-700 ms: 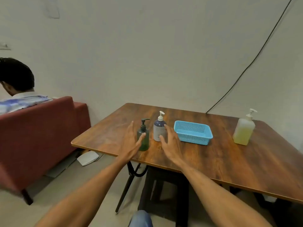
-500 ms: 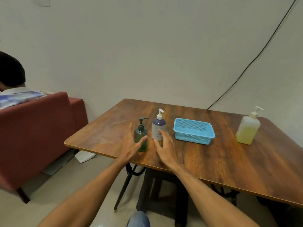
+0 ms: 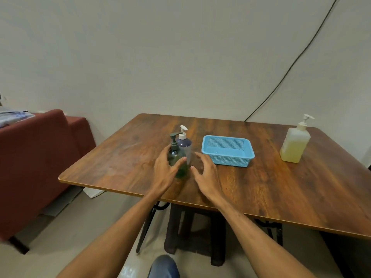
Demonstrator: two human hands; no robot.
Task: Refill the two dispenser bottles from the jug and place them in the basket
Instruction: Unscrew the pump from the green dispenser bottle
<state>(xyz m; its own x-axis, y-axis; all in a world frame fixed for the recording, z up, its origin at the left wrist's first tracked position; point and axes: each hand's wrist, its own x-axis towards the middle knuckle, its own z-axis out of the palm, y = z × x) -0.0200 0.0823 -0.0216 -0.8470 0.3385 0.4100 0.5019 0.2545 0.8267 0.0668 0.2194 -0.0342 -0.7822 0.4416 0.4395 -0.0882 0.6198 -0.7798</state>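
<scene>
Judged from the present layout, the task is at its opening stage. The table [image 3: 281, 197] carries every task item. The basket [image 3: 230, 158] stands near mid-table and holds nothing, so neither placement is done. The jug [image 3: 294, 145], part-filled with pale yellow liquid, stands upright well apart to the right with its pump head fitted; no pouring has begun. The green dispenser bottle [image 3: 175, 154] and the blue dispenser bottle [image 3: 185, 146] stand upright just left of the basket, close together, the green one nearer the person, both with pumps fitted. Whether they touch cannot be told. The left hand [image 3: 164, 173] curls round the green dispenser bottle, thumb across its front and fingers round its far side; how firm the hold is cannot be told. The right hand [image 3: 207, 177] hovers just right of the bottles, fingers spread and loosely bent, holding nothing. Remaining work, as a judgement: open both bottles, fill each from the jug, refit the pumps, and set both in the basket. Count: one table, one basket, one jug, two dispenser bottles, two hands.
</scene>
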